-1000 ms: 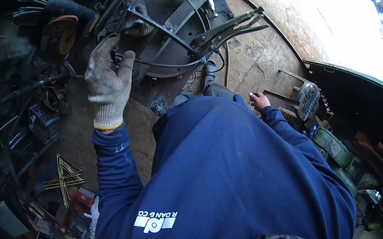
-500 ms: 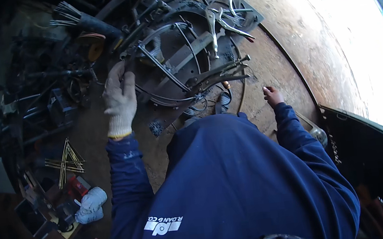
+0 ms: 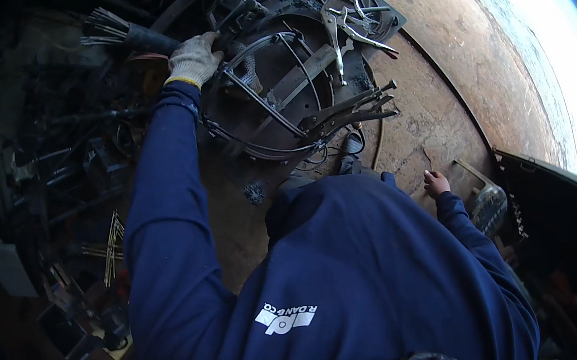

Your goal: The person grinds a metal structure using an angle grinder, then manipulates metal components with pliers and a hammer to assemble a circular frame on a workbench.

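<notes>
My left hand (image 3: 195, 60), in a white knit glove, reaches over the far left of the dark metal worktable (image 3: 284, 20). Its fingers bend around something hidden beneath them, beside a dark tube of thin rods (image 3: 144, 38). Just right of it lies a round frame of bent metal bars (image 3: 262, 101). Locking pliers (image 3: 348, 113) grip the frame's near right side. Farther back, more locking pliers (image 3: 334, 43) rest on the table. My bare right hand (image 3: 436, 182) is low at my right, apart from the table, fingers curled; what they hold, if anything, is too small to make out.
Scrap metal and tools (image 3: 79, 154) crowd the left side. Several yellowish rods (image 3: 113, 250) lie crossed at the lower left. A metal-and-grey device (image 3: 488, 203) stands beyond my right hand, next to a dark panel (image 3: 553, 189). A cable (image 3: 381, 134) hangs near the table.
My left hand has moved forward and slightly right, from the frame's left side to beside the tube of rods. The right hand sits slightly lower and farther right in view.
</notes>
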`<action>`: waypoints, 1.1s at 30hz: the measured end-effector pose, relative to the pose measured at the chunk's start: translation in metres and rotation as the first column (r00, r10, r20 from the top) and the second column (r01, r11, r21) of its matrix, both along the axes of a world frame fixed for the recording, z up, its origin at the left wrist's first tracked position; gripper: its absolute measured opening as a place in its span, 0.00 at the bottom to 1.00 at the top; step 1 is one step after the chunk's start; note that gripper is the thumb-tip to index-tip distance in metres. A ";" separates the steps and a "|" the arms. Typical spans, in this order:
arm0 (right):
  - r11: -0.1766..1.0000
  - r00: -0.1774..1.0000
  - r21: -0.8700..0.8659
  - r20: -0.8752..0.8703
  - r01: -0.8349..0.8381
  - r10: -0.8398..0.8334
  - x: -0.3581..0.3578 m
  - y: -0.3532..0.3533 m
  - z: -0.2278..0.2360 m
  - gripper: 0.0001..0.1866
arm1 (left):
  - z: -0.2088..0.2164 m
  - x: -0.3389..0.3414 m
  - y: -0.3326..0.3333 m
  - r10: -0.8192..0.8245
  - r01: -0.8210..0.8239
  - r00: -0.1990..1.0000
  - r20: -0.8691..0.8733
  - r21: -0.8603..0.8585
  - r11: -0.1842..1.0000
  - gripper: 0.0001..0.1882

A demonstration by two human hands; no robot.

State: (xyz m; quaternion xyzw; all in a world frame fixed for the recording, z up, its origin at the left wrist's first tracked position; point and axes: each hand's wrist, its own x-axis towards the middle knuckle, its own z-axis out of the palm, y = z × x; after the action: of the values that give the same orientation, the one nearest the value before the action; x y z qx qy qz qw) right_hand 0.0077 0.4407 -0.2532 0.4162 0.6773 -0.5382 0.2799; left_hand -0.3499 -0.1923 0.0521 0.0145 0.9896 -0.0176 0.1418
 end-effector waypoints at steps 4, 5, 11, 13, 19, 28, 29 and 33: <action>0.989 0.989 -0.035 0.020 0.146 -0.145 0.045 -0.015 0.006 0.22 | 0.002 -0.014 -0.006 -0.013 0.020 0.996 0.084 -0.080 0.997 0.29; 0.984 0.984 -0.006 0.011 0.181 -0.180 0.053 -0.033 0.012 0.21 | 0.001 -0.017 -0.006 -0.065 0.071 0.995 0.069 -0.095 0.993 0.28; 0.953 0.947 0.073 -0.159 0.294 -0.280 0.077 -0.189 0.065 0.16 | -0.001 -0.022 -0.006 -0.252 0.258 0.959 -0.128 0.034 0.966 0.21; 0.972 0.962 0.136 -0.222 0.193 -0.160 0.092 -0.235 0.081 0.19 | 0.005 -0.023 -0.010 -0.270 0.318 0.928 -0.256 0.168 0.933 0.20; 0.955 0.926 0.229 -0.365 0.187 -0.093 0.096 -0.325 0.161 0.20 | 0.078 0.035 -0.029 -0.157 0.572 0.791 -0.592 0.623 0.534 0.17; 0.974 0.250 0.053 -0.968 0.221 -0.004 -0.008 -0.396 0.326 0.41 | 0.058 0.241 0.094 -0.574 0.609 0.675 -0.464 0.790 0.078 0.18; 0.986 0.298 -0.022 -0.952 0.163 -0.071 -0.007 -0.400 0.325 0.35 | 0.055 0.260 0.100 -0.594 0.521 0.731 -0.335 0.836 0.170 0.20; 0.907 0.445 -0.385 -0.791 0.172 -0.420 0.026 -0.387 0.290 0.15 | 0.061 0.269 0.112 -0.808 0.523 0.579 0.108 0.712 0.469 0.14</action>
State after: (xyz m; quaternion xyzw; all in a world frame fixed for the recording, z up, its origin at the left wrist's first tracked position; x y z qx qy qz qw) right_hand 0.0335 0.0533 0.0373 0.1672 0.5679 -0.7930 -0.1436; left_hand -0.0807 -0.0801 0.1127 0.4595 0.7877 0.2507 0.3250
